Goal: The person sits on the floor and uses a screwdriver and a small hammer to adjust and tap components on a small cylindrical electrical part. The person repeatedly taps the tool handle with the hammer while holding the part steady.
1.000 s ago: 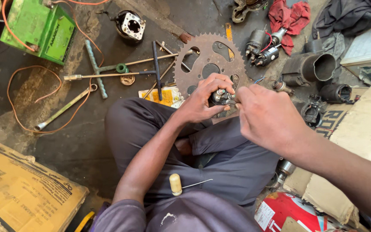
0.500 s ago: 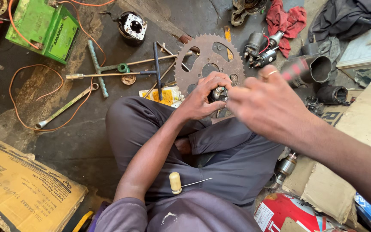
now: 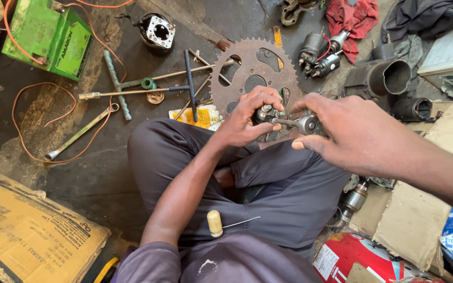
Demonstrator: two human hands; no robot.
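My left hand (image 3: 248, 119) grips a small metal motor part (image 3: 265, 113) above my crossed legs. My right hand (image 3: 352, 133) holds a metal shaft with a round cylindrical end (image 3: 300, 124), its thin tip touching the part in the left hand. Behind both hands a large rusty sprocket (image 3: 247, 63) lies flat on the ground. A wooden-handled awl (image 3: 221, 224) rests on my lap, close to my body.
On the oily ground lie a T-handle wrench (image 3: 190, 78), long spanners (image 3: 79, 133), a green battery (image 3: 48, 36) with orange wire (image 3: 24, 112), starter motors (image 3: 321, 55), a red rag (image 3: 355, 18), a black cylinder (image 3: 389, 76), cardboard (image 3: 22, 230) at left and right.
My right hand has drawn away to the right of the left hand, pulling the metal shaft into view; earlier both hands were pressed together on the part.
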